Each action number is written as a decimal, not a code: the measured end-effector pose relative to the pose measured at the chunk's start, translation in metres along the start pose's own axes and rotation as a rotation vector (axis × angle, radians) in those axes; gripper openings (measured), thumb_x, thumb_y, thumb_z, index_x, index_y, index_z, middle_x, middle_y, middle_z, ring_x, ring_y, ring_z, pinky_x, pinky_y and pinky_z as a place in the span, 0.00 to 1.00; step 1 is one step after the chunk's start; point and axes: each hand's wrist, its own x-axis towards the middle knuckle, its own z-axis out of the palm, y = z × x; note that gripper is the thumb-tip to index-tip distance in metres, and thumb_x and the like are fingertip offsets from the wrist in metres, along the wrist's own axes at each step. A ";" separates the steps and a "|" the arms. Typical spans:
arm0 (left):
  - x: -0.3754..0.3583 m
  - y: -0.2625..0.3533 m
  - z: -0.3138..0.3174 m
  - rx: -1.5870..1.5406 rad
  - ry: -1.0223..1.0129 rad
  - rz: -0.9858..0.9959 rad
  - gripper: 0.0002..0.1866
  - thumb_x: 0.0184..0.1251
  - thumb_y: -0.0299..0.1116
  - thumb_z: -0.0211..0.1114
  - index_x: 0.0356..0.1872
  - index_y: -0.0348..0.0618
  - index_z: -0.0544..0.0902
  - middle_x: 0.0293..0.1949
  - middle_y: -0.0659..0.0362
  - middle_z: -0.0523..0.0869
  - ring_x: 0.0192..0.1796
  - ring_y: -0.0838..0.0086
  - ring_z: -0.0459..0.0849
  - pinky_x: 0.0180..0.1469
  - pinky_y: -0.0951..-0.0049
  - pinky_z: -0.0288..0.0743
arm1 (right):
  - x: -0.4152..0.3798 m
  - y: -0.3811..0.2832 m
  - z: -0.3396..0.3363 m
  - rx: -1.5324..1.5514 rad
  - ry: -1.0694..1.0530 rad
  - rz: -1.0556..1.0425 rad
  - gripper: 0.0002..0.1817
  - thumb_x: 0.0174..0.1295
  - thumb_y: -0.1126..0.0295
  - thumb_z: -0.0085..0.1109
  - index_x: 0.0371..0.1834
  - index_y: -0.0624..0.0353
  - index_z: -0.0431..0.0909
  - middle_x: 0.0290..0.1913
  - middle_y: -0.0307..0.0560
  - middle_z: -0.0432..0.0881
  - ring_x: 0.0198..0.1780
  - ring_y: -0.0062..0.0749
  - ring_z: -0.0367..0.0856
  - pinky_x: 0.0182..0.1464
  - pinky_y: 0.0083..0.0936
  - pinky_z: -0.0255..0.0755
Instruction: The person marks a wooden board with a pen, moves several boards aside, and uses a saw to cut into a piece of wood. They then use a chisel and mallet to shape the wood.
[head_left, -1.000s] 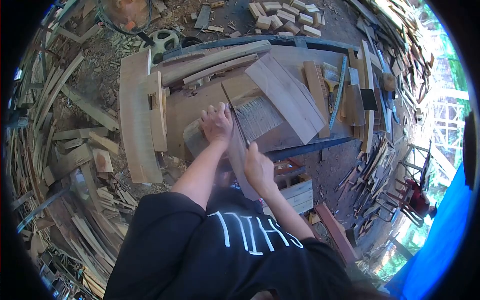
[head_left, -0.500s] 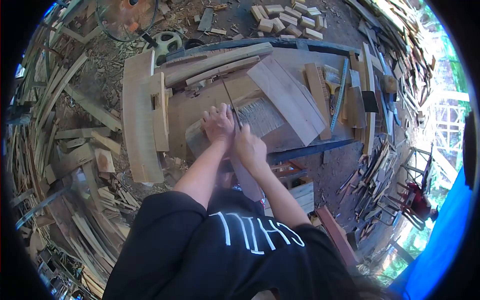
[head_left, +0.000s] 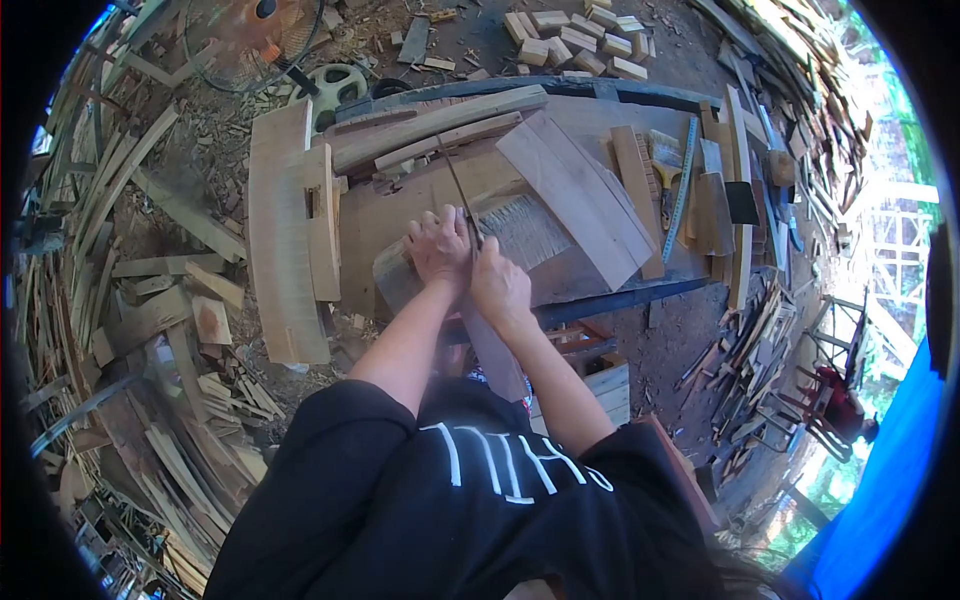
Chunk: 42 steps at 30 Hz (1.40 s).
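Observation:
My right hand is closed around the handle end of a narrow, dark-bladed saw, which points away from me across the workbench. My left hand grips a wooden board just left of the blade, with its fingers curled over the far end. That board slopes back toward my body, and both hands partly cover it. Under and beside the hands lies a wooden block with a rough, scored top. The point where blade and board meet is hidden by my fingers.
A wide plank lies right of my hands. Beyond it are a brush and a blue ruler. Long strips line the bench's far side. A plank stands at the left edge. Cut blocks and scrap cover the ground.
My right hand and the saw have shifted slightly forward and away from my body. My left hand stays on the board. The whole view has moved a little.

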 end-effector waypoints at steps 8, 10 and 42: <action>0.001 0.000 0.002 -0.004 -0.046 -0.013 0.11 0.70 0.47 0.55 0.37 0.54 0.79 0.36 0.55 0.80 0.44 0.56 0.78 0.46 0.53 0.69 | -0.031 0.007 -0.009 -0.013 -0.057 0.016 0.08 0.66 0.67 0.48 0.38 0.60 0.66 0.23 0.62 0.82 0.27 0.57 0.85 0.30 0.50 0.78; 0.001 -0.001 0.001 0.004 -0.042 -0.021 0.11 0.70 0.47 0.55 0.37 0.54 0.80 0.36 0.55 0.80 0.43 0.56 0.78 0.46 0.53 0.69 | 0.003 0.000 -0.001 0.030 -0.048 0.006 0.09 0.69 0.65 0.46 0.39 0.60 0.66 0.24 0.64 0.82 0.29 0.61 0.84 0.32 0.53 0.77; 0.001 0.001 0.000 0.013 0.002 0.010 0.12 0.72 0.46 0.53 0.34 0.52 0.78 0.34 0.56 0.80 0.42 0.56 0.79 0.44 0.52 0.69 | -0.074 0.014 -0.019 0.035 -0.084 0.088 0.09 0.69 0.65 0.45 0.39 0.60 0.66 0.25 0.64 0.82 0.29 0.59 0.84 0.33 0.53 0.76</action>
